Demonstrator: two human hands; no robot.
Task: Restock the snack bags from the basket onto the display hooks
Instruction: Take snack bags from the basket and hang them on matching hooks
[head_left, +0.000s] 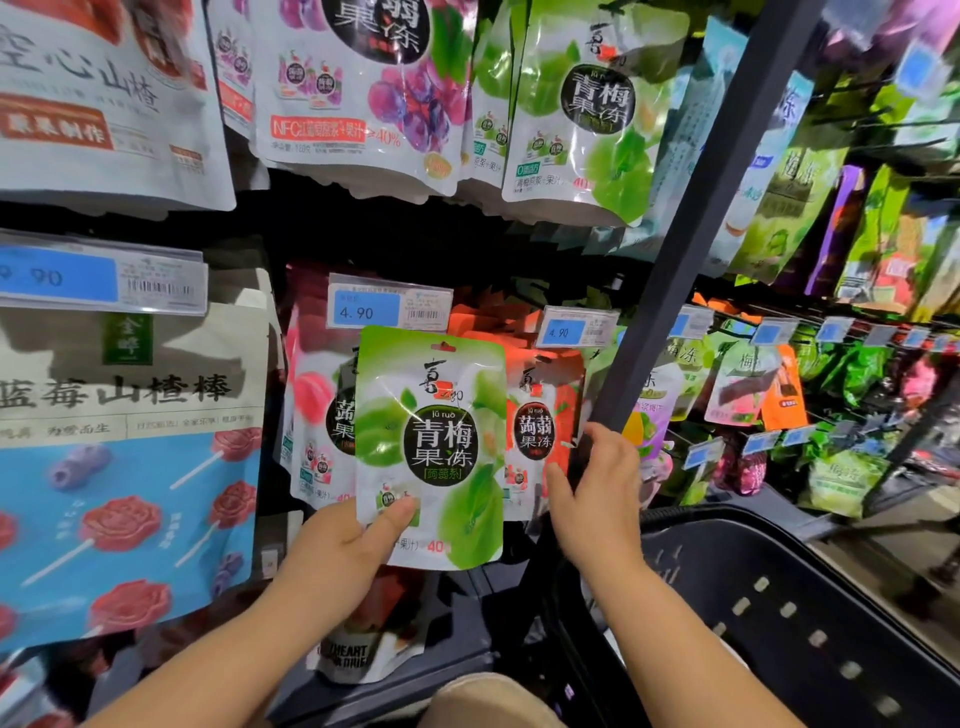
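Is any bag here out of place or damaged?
No damage shows. Only the green bag, held by the left hand, looks misplaced: it covers the pink bags and orange bags below, while matching bags hang in the upper row.

green snack bag (431, 447), upright, left hand (332, 551) pinching

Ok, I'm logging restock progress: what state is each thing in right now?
green plum jelly bag: upright, held, not yet hooked.
left hand: pinches the bag's lower corner.
right hand: curled round a dark bar.
basket: contents hidden.
orange jelly bags: hanging behind it.
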